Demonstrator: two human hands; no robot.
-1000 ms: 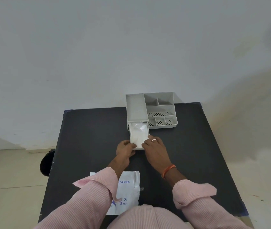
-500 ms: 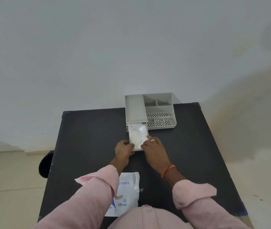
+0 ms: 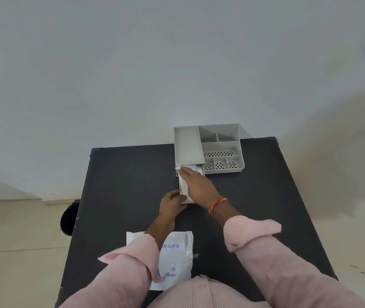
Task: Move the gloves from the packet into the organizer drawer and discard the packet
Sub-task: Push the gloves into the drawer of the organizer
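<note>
A grey organizer (image 3: pixel 189 147) stands at the back of the black table (image 3: pixel 121 174), its drawer (image 3: pixel 188 201) pulled out toward me. Thin white gloves (image 3: pixel 183 187) lie in the drawer. My right hand (image 3: pixel 196 182) lies flat over them, fingers stretched toward the drawer's back left corner. My left hand (image 3: pixel 171 202) grips the drawer's front left corner. The white glove packet (image 3: pixel 174 258) lies flat on the table near me, partly under my left sleeve.
The organizer's open compartments (image 3: pixel 221 150), some with perforated floors, sit to the right of the drawer. A dark round object (image 3: pixel 68 218) stands on the tiled floor left of the table. A plain wall rises right behind the table.
My right hand has left the drawer's front edge and reached forward over the gloves into the drawer. My left hand stays at the drawer's front corner.
</note>
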